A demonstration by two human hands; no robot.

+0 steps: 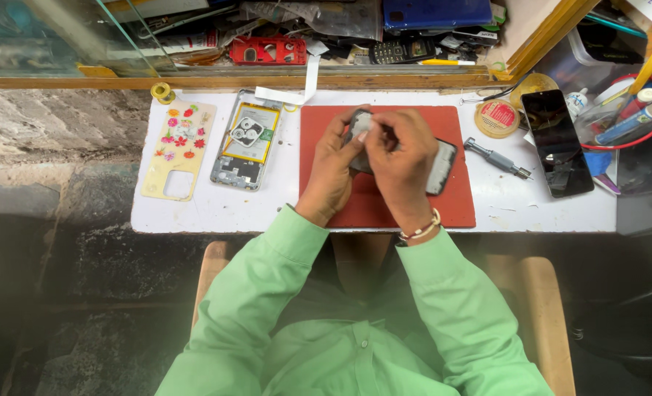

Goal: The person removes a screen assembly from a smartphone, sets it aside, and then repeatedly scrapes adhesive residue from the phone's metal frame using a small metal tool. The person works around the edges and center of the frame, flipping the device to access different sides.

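— What is held above the red mat point(384, 209)?
— A small grey part point(360, 125) is pinched by both hands, left hand point(331, 170) and right hand point(398, 163), steadied for close work.
— And left of the mat?
— An opened phone point(244, 147) and flowered case point(178, 149) are laid aside on the counter point(531, 205).

Red mat point(458, 205), flowered cream phone case point(180, 147), green sleeves point(267, 271).

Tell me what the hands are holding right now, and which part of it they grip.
Both hands, left and right, hold a dark phone back panel over the red mat, gripping its upper left end; the lower right end sticks out free.
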